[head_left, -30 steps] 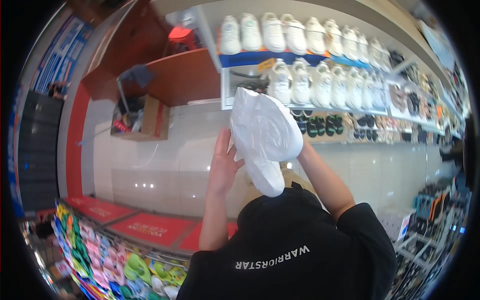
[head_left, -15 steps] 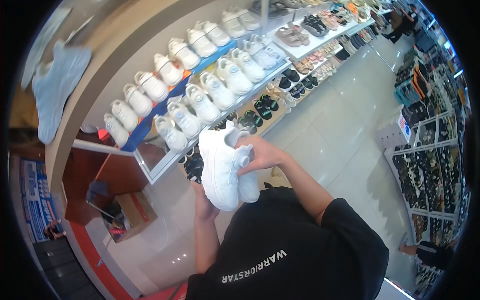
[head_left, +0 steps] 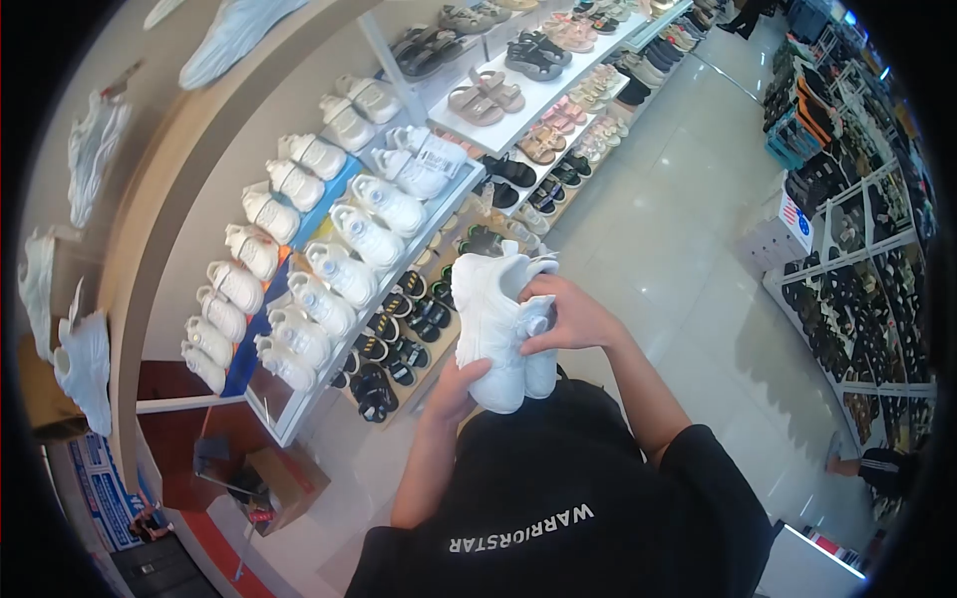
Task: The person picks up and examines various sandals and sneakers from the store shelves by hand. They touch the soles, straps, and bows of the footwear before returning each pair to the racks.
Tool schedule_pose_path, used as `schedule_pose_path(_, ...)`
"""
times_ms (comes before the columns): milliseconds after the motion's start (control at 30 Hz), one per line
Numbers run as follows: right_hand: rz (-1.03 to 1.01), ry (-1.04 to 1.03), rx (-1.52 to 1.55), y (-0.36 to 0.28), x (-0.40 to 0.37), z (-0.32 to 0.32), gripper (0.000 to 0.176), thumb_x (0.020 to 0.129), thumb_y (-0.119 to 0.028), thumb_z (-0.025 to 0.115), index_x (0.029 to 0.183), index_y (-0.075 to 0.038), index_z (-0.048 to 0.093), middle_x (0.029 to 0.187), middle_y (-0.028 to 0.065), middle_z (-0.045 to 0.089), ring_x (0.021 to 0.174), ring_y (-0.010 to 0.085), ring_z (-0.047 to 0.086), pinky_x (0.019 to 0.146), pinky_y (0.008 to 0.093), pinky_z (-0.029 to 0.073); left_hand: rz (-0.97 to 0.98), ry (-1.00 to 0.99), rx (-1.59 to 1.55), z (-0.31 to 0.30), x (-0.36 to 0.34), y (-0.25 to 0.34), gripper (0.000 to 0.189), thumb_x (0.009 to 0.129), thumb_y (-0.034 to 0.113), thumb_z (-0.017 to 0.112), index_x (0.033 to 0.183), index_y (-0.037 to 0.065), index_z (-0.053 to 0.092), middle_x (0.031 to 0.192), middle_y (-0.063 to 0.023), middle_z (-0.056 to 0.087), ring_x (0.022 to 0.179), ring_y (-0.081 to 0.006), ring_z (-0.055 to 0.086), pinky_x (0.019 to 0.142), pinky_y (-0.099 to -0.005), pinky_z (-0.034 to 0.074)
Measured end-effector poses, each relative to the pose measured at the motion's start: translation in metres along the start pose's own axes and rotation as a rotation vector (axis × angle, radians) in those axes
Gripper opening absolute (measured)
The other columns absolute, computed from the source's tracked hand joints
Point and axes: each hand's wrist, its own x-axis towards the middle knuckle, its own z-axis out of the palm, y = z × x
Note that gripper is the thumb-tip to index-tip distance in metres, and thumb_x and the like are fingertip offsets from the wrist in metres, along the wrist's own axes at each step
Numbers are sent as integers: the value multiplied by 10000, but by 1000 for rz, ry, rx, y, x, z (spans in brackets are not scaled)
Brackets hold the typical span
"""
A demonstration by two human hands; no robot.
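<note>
A pair of white sneakers [head_left: 488, 324] is held up side by side in front of my chest, toes pointing down toward me. My left hand [head_left: 454, 391] is closed on the outer side of the left sneaker near its toe, with the fingers mostly hidden behind it. At the ankle opening, my right hand [head_left: 576, 317] grips the sneakers, its thumb beside a flap with a round, dial-like piece [head_left: 536, 325]. Some of the right fingers are hidden inside or behind the shoes.
A display shelf [head_left: 399, 261] with rows of white sneakers stands at front left. Sandals [head_left: 374, 392] sit beneath it. Low shoe racks [head_left: 852, 289] line the right side, beyond a tiled aisle [head_left: 658, 259]. An open cardboard box [head_left: 289, 483] is at lower left.
The view has turned, so the shelves appear shifted left and down. The sneakers and both hands appear farther right. My left thumb now shows on the sneaker's side.
</note>
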Motion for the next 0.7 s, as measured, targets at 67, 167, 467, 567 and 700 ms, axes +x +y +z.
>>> schedule_pose_path(67, 15, 49, -53, 7, -8, -20, 540, 624, -375, 895, 972, -24, 679, 959, 150, 661, 943, 335, 633, 846, 410, 499, -26, -8, 31, 11, 22, -4, 724, 883, 188, 691, 1481, -28, 346, 1402, -170, 537, 1251, -277, 578, 1054, -418, 472)
schedule_pose_path(167, 59, 123, -129, 15, -16, -43, 518, 620, -317, 903, 966, -33, 643, 969, 102, 638, 936, 278, 610, 828, 383, 482, -84, -81, 7, 24, 58, -6, 731, 873, 172, 692, 1486, -19, 342, 1395, -169, 541, 1252, -282, 577, 1057, -423, 470)
schedule_pose_path(467, 157, 405, -134, 70, -4, -122, 376, 610, -286, 853, 827, -40, 669, 835, 112, 632, 822, 295, 628, 746, 398, 494, -284, -236, -57, 49, 190, -7, 672, 887, 104, 657, 1479, -9, 360, 1406, -152, 536, 1267, -288, 565, 1065, -439, 463)
schedule_pose_path(567, 188, 377, -178, 88, 27, -166, 365, 607, -266, 851, 822, -37, 664, 813, 102, 627, 805, 286, 627, 736, 385, 492, -286, -263, -99, 60, 247, 3, 645, 906, 117, 656, 1474, -5, 376, 1399, -152, 543, 1264, -276, 565, 1066, -435, 460)
schedule_pose_path(700, 192, 399, -223, 106, 73, -228, 367, 609, -242, 842, 835, -24, 652, 821, 93, 624, 812, 269, 619, 738, 376, 489, 53, -186, 296, 59, 334, 43, 605, 946, 190, 649, 1464, 0, 400, 1385, -158, 557, 1271, -267, 555, 1081, -422, 441)
